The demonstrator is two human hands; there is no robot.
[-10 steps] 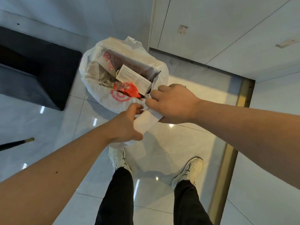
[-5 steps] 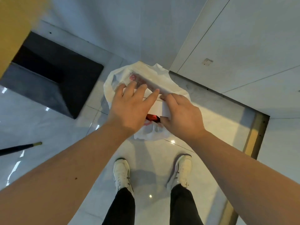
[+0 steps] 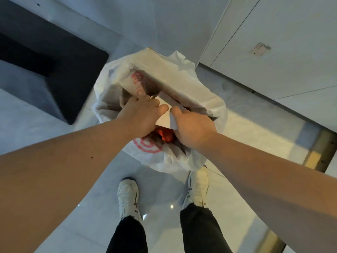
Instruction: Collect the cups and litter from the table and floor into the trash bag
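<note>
A white plastic trash bag (image 3: 151, 157) with a red ring logo stands open on the floor, right in front of my feet. Inside it lie a brown paper bag with red print (image 3: 140, 84) and a red wrapper (image 3: 165, 135). A flat white box (image 3: 165, 118) rests across the bag's mouth. My left hand (image 3: 140, 114) lies on the box's left part, fingers spread and pressing down. My right hand (image 3: 191, 130) grips the box's right edge. The far end of the box is hidden under the paper bag.
A dark grey block of furniture (image 3: 45, 73) stands at the left, close to the bag. White cabinet doors (image 3: 273, 42) fill the upper right. A brass floor strip (image 3: 326, 148) runs along the right. My two white shoes (image 3: 127, 198) stand on glossy tiles.
Both hands have pushed the white box deeper into the bag, from above its near rim to across its mouth. The view has come closer to the bag.
</note>
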